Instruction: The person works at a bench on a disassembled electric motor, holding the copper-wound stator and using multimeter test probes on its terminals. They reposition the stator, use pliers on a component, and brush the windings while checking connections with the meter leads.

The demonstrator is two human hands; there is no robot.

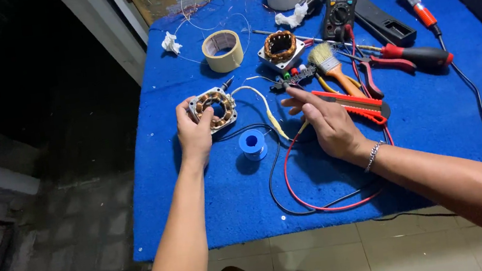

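the stator (214,109), a square metal frame with a ring of copper coils, lies near the left edge of the blue mat (435,124). the left hand (194,132) holds it: the thumb lies across the coils and the fingers curl round the near-left side, so the hand is partly closed on it. a pale lead (265,107) runs from the stator's right side and curves down toward the right hand (328,121).

the right hand rests flat on the mat, fingers spread and open. it seems to grip nothing, though the fingertips reach toward a small terminal strip (295,77) with coloured dots. a red wire (297,193) and a black wire (276,194) loop out from under that hand toward the near edge. a blue solder spool (252,143) stands between the two hands.

further out lie a second stator (280,48), a tape roll (222,50), a brush (330,64), a red knife (359,104), pliers (388,63), a meter (340,4) and a soldering iron (418,6) at the far right.

risks, as i judge them: the pale lead is thin and hangs off the stator, so a turn or tug of the frame could strain or snap it at the winding. the thumb on the coils could scrape their enamel. the wire loops under the right wrist could catch and drag the spool or strip. whether the iron is hot cannot be told, and its cord trails close to the arm.
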